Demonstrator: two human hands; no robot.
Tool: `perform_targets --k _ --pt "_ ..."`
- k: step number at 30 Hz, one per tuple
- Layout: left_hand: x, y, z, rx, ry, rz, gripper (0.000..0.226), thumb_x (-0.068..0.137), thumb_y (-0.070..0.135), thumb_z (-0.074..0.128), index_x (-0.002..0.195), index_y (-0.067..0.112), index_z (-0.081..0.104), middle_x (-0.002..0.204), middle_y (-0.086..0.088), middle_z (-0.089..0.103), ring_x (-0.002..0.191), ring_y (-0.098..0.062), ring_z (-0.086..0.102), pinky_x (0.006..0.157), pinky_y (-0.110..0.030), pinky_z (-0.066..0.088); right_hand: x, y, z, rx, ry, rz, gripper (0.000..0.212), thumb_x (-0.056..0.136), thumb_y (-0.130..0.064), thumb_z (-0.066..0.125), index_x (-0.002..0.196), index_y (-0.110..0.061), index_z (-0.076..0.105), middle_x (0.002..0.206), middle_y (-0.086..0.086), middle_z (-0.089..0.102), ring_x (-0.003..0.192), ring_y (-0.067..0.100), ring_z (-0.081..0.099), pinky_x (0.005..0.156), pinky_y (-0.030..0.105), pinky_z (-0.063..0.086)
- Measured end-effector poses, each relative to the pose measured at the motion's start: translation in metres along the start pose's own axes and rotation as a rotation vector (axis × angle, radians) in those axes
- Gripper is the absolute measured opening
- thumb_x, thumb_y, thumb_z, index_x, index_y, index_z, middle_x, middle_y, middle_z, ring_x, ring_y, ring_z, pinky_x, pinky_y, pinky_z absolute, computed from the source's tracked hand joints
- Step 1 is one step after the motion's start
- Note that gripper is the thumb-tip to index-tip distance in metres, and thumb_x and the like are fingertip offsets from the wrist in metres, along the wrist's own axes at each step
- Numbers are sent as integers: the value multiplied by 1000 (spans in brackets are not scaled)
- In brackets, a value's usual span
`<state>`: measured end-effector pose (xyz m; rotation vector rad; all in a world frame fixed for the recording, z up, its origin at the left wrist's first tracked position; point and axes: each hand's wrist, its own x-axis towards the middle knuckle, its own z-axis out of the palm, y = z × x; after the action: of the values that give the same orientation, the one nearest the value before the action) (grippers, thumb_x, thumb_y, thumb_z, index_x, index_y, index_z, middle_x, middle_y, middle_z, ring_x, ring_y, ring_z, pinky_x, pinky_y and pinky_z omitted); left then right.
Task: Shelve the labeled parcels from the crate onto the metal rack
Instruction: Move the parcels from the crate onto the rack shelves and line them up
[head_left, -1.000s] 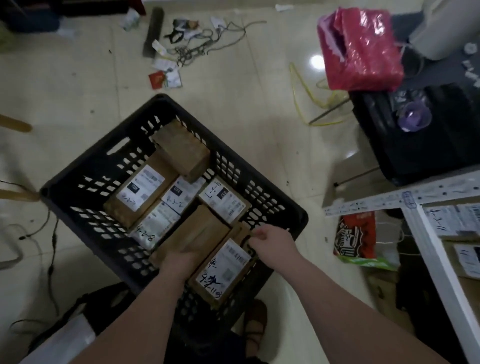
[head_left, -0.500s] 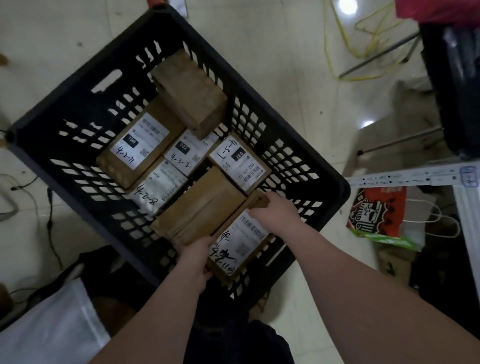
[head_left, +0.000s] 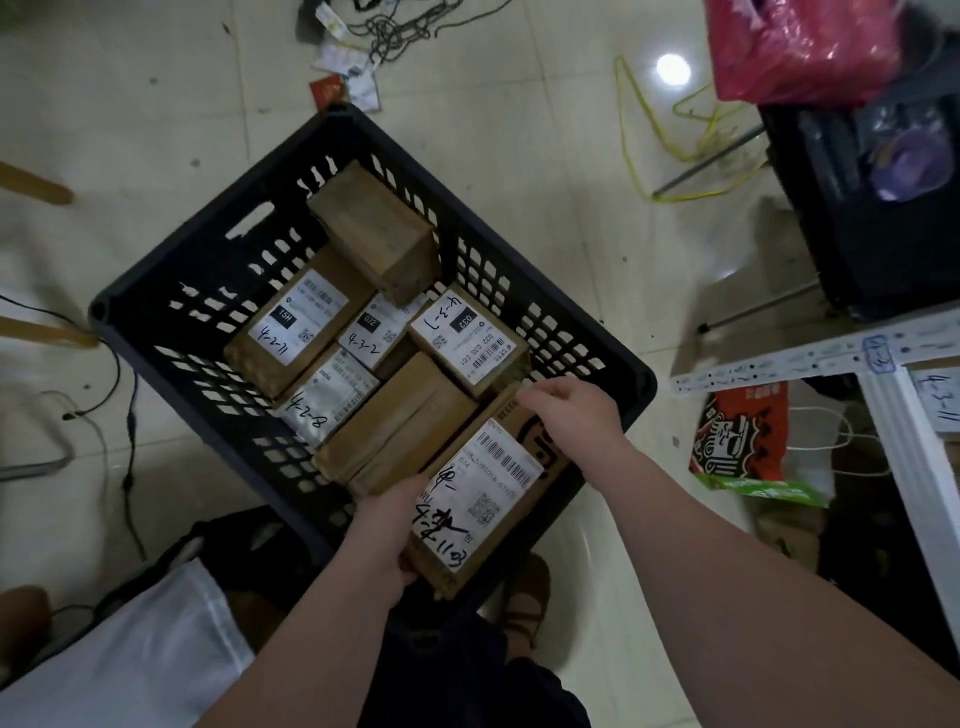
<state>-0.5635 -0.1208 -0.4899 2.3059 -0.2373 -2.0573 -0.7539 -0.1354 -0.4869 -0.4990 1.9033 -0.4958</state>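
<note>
A black slotted crate (head_left: 171, 306) stands on the tiled floor, holding several brown cardboard parcels with white labels. Both hands hold the nearest parcel (head_left: 483, 493), a flat box with a handwritten, barcoded label, tilted at the crate's near corner. My left hand (head_left: 392, 525) grips its near left edge. My right hand (head_left: 571, 410) grips its far end. Other parcels lie behind: one marked 4-2-11 (head_left: 298, 322), one marked 4-3-2 (head_left: 371, 332), one marked 4-2-8 (head_left: 327, 400). The white metal rack (head_left: 904, 415) shows at the right edge.
A red and green bag (head_left: 743, 447) lies under the rack's corner. A black bin (head_left: 852, 218) with a pink plastic bag (head_left: 800, 47) stands at the back right. Cables and paper scraps (head_left: 363, 47) litter the floor behind the crate. A yellow cord (head_left: 634, 150) trails nearby.
The held parcel has risen slightly at the crate's near corner, its label closer to me. Both hands keep their grip. The view swung down, then back up.
</note>
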Motion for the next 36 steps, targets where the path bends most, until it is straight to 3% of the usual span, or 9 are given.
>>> perform_targets --k 6,9,13,17,20,25,29,33,36 --pt "-26 5 -7 -33 9 34 39 94 45 49 113 13 61 96 -12 70 91 -32 63 88 -49 49 -21 -16 -22 416 -21 84 12 87 -27 70 94 -18 72 92 9 75 83 25 71 80 41 59" --pt "-39 6 -10 -120 20 34 43 94 49 48 117 14 57 98 -15 70 93 -35 64 86 -57 50 -36 -32 -37 429 -37 33 12 88 -28 69 90 -17 73 84 7 74 75 23 70 76 40 58" --pt "-51 9 -12 -256 -56 -53 40 97 35 42 115 6 63 102 -25 70 98 -44 64 81 -63 50 -54 -43 -51 486 -58 17 14 89 -28 67 93 -16 73 82 6 73 76 23 70 77 40 58" --pt "-78 10 -11 -212 -126 -16 38 98 30 42 110 0 63 101 -26 69 100 -43 62 76 -57 53 -73 -45 -66 487 -39 -39 13 92 -24 65 98 -13 70 81 7 72 67 17 69 55 28 54" --pt "-99 10 -6 -121 -159 84 33 97 30 46 122 12 58 104 -24 69 101 -44 62 75 -63 52 -90 -48 -81 461 -22 -96 9 94 -22 62 94 -15 68 77 3 69 60 12 65 46 21 47" --pt "-149 16 15 37 -239 235 28 94 30 55 111 10 66 99 -21 72 96 -42 66 71 -59 56 -122 -58 -120 450 42 -192 9 95 -22 60 89 -20 67 78 -1 69 67 13 63 56 25 46" --pt "-194 16 38 53 -322 316 28 95 26 52 107 7 69 103 -23 70 99 -43 65 80 -61 53 -152 -65 -167 530 139 -277 12 95 -20 59 91 -24 70 84 -2 71 78 15 64 67 29 46" --pt "-243 13 66 38 -413 381 25 96 21 51 99 7 71 100 -22 70 99 -39 64 79 -54 55 -192 -65 -213 621 211 -383 15 96 -13 59 100 -21 70 103 9 73 96 26 68 90 42 54" --pt "-275 11 85 56 -485 417 23 95 20 55 104 6 70 103 -21 68 102 -36 63 74 -48 58 -221 -62 -244 692 279 -447 15 97 -13 57 100 -21 70 99 8 74 92 24 69 89 42 55"
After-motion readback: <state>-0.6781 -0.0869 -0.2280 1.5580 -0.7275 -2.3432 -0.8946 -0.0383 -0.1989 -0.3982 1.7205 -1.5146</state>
